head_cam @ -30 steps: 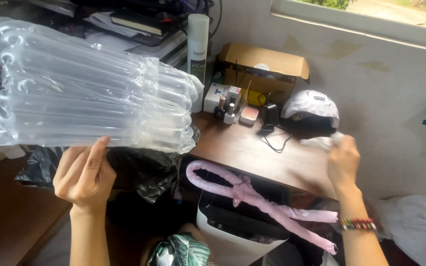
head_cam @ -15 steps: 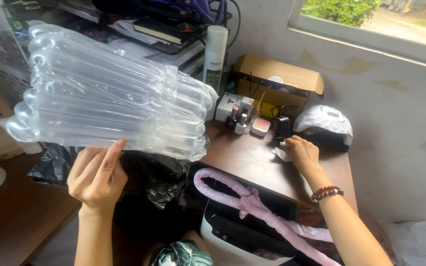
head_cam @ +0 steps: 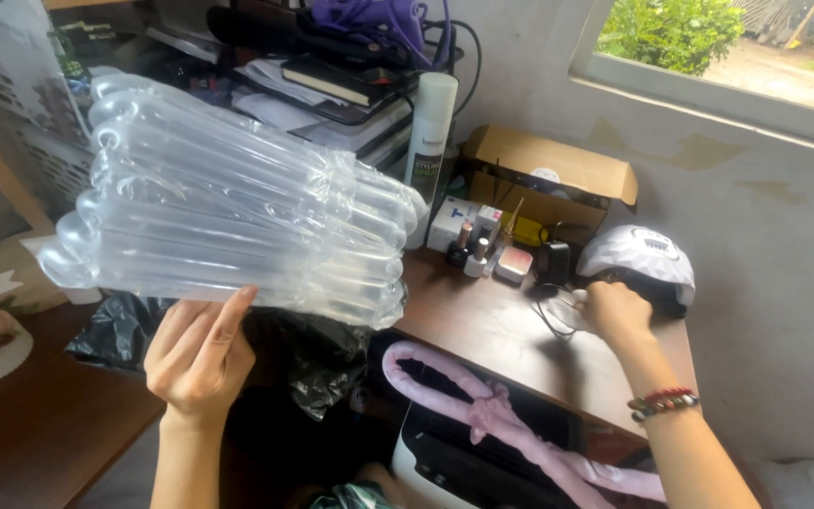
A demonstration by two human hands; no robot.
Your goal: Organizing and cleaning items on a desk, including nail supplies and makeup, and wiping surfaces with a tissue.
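Brown wooden desk [head_cam: 482,330] against the wall. On it: open cardboard box [head_cam: 548,179], tall white spray can [head_cam: 431,141] just beside it, small nail polish bottles [head_cam: 471,250] in front, black plug [head_cam: 553,262] with cord. Stacked books [head_cam: 332,85] behind. Black plastic bag [head_cam: 313,349] at desk's left end. Pink fabric tube [head_cam: 492,415] draped below the desk edge.
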